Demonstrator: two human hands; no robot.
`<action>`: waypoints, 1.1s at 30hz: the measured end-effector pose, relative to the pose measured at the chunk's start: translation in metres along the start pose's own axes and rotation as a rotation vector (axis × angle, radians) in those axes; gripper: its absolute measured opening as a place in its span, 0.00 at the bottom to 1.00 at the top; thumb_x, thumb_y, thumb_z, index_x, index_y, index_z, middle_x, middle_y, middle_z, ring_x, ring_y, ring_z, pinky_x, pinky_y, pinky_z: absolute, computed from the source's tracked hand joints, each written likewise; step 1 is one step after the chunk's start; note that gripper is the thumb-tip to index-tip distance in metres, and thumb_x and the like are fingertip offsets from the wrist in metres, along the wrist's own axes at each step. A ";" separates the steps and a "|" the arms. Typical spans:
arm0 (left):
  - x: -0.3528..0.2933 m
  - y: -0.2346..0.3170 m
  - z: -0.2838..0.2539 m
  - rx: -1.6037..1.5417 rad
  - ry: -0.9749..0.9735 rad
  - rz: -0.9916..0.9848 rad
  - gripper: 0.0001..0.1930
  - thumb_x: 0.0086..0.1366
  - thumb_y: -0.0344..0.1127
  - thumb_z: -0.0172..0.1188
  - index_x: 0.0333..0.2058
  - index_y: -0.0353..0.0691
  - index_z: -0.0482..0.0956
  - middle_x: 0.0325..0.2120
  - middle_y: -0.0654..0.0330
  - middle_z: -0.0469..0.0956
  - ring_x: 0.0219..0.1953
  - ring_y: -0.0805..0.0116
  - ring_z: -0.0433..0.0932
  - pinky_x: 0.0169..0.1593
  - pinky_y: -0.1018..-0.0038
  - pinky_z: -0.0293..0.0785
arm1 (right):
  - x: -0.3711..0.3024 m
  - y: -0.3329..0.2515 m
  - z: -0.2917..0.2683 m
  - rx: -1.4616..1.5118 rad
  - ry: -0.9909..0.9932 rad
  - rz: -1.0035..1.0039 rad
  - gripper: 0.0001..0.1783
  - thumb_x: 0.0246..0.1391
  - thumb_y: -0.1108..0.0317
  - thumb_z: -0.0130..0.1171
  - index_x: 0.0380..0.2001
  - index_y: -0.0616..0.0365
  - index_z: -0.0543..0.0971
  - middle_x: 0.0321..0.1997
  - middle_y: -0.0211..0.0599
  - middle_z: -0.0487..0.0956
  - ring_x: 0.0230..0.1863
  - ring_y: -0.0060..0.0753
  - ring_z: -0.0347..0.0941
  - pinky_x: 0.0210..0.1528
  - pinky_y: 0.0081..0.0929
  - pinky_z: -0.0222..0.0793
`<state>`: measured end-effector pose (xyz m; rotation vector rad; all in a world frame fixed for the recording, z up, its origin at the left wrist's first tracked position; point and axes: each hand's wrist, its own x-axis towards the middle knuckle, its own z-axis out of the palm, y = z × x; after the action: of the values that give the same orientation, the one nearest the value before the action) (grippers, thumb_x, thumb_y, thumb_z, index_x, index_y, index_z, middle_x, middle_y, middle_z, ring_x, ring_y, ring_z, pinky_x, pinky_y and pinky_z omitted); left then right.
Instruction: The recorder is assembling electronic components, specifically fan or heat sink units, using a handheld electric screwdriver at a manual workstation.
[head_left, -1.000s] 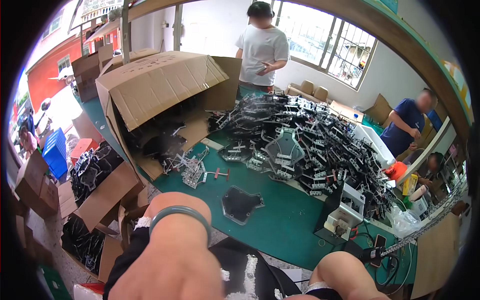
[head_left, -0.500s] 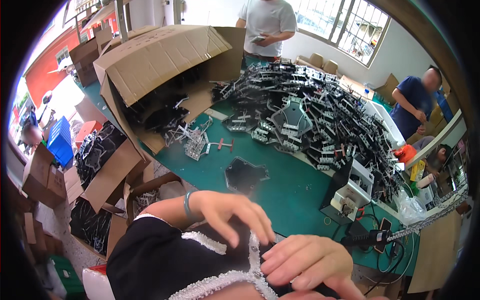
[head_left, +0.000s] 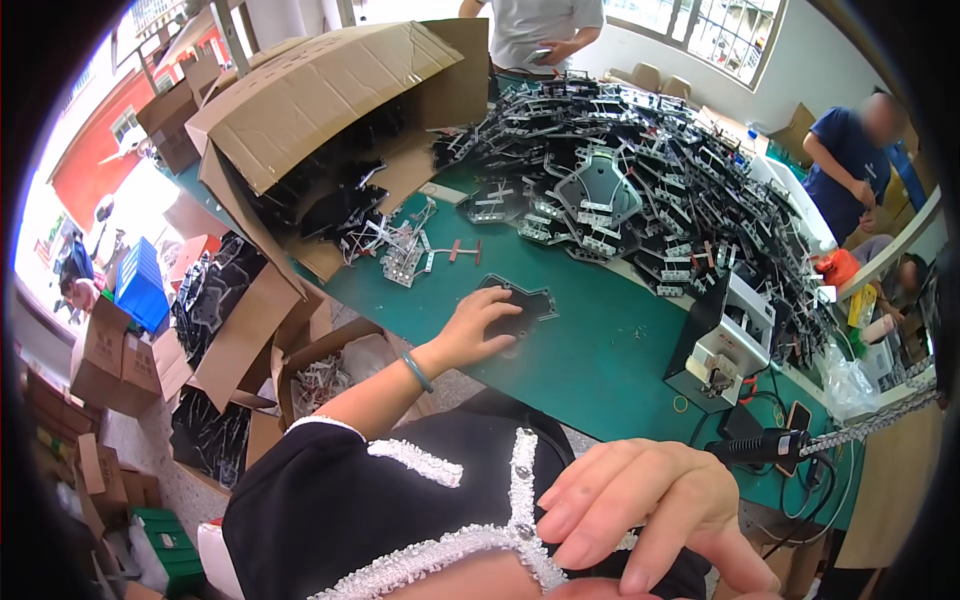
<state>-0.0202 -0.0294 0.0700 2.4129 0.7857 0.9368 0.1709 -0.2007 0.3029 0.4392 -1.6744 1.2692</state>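
Note:
My left hand (head_left: pixel 475 328), with a grey-blue bangle on its wrist, reaches onto the green table. Its fingers are spread over the left side of a flat dark plate (head_left: pixel 528 306) with notched edges, which the hand partly covers. Close in front of my chest is my right hand (head_left: pixel 640 505), its fingers loosely bent and somewhat apart. I see nothing held in it, though its palm is hidden. Beyond the left hand lie loose metal brackets (head_left: pixel 404 258) and a small red H-shaped piece (head_left: pixel 465 252).
A large heap of dark plates with silver brackets (head_left: pixel 640 190) covers the table's far side. An open cardboard box (head_left: pixel 330 95) lies at left. At right stand a silver-and-black device (head_left: pixel 722 350), a black-handled tool with braided cable (head_left: pixel 757 447) and a phone (head_left: pixel 797 428). Two people are beyond the table.
My left hand has moved from in front of my chest out to the dark plate, fingers spreading over it. The right hand stays near my chest. The view has shifted slightly.

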 end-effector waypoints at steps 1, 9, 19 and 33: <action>-0.002 -0.003 0.004 0.063 -0.014 0.024 0.21 0.52 0.37 0.67 0.47 0.45 0.78 0.54 0.53 0.70 0.61 0.50 0.63 0.63 0.58 0.58 | 0.000 -0.001 -0.001 0.001 0.006 -0.007 0.47 0.43 0.27 0.60 0.42 0.68 0.78 0.48 0.65 0.75 0.49 0.58 0.74 0.55 0.44 0.68; 0.001 0.000 0.014 0.157 -0.014 0.069 0.14 0.53 0.36 0.65 0.40 0.47 0.81 0.49 0.60 0.74 0.61 0.54 0.64 0.61 0.58 0.58 | -0.015 -0.009 -0.007 0.067 0.014 -0.130 0.46 0.43 0.29 0.61 0.42 0.69 0.78 0.48 0.67 0.74 0.50 0.59 0.73 0.55 0.43 0.67; 0.001 0.003 0.012 0.177 -0.022 0.052 0.13 0.53 0.36 0.65 0.40 0.47 0.81 0.48 0.60 0.75 0.59 0.55 0.66 0.60 0.58 0.58 | -0.027 -0.009 -0.009 0.035 0.111 -0.180 0.42 0.44 0.33 0.63 0.41 0.69 0.79 0.51 0.65 0.74 0.53 0.61 0.72 0.56 0.44 0.67; -0.001 0.003 0.009 0.169 -0.021 0.042 0.13 0.54 0.37 0.65 0.40 0.47 0.81 0.49 0.61 0.74 0.60 0.55 0.65 0.61 0.59 0.57 | -0.038 -0.006 -0.003 -0.073 0.131 -0.179 0.34 0.50 0.38 0.61 0.42 0.62 0.81 0.57 0.58 0.72 0.57 0.59 0.70 0.60 0.48 0.62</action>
<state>-0.0134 -0.0337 0.0647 2.5893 0.8399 0.8914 0.1951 -0.2096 0.2737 0.4415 -1.5301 1.0800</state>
